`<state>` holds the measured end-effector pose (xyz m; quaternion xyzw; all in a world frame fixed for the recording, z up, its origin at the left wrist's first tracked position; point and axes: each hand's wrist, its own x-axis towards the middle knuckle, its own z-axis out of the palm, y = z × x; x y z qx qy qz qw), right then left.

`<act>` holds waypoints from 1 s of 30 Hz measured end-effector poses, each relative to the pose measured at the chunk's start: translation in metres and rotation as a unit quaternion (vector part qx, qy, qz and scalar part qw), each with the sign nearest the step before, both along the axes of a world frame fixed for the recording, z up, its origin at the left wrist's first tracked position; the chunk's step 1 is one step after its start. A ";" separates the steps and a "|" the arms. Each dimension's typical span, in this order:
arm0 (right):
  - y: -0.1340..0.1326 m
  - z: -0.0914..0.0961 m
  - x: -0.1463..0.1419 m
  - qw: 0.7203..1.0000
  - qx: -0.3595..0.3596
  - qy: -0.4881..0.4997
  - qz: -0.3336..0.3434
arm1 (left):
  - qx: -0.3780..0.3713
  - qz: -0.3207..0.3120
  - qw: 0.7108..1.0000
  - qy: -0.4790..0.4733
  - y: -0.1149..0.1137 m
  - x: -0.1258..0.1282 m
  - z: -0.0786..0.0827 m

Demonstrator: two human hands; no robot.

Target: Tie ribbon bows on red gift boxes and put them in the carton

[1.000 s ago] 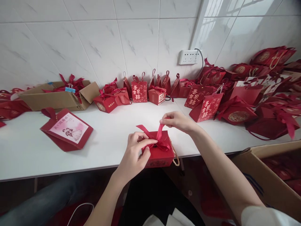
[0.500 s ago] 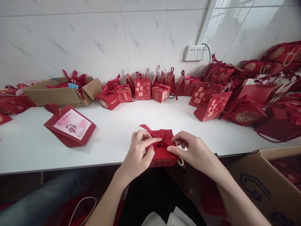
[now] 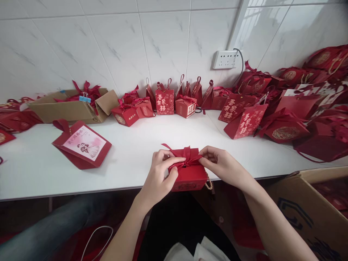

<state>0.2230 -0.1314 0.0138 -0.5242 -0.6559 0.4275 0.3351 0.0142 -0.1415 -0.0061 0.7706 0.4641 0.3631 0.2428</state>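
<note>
A red gift box (image 3: pixel 191 177) with a gold rope handle (image 3: pixel 208 182) sits at the table's front edge before me. Across its top lies a red ribbon (image 3: pixel 187 155) tied in a bow. My left hand (image 3: pixel 163 172) pinches the left part of the bow, index finger reaching to the knot. On the other side, my right hand (image 3: pixel 221 163) has thumb and fingers closed on the bow's right loop. Part of the ribbon is hidden under my left fingers.
A red box with a couple picture (image 3: pixel 84 145) stands at left. Behind are a cardboard tray (image 3: pixel 65 111) of ribbons and several small red boxes (image 3: pixel 164 102). Red boxes pile up at right, above a large carton (image 3: pixel 296 210). Another person's leg (image 3: pixel 59 224) shows below the table.
My right hand has moved from the box's right top to the bow's right loop and closed on it. The loop is now drawn out to the right. My left hand stays nearly still.
</note>
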 end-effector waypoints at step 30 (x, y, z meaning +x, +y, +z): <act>-0.010 0.004 -0.004 0.997 0.005 -0.073 -0.039 | -0.147 0.106 0.976 -0.118 -0.015 0.002 0.007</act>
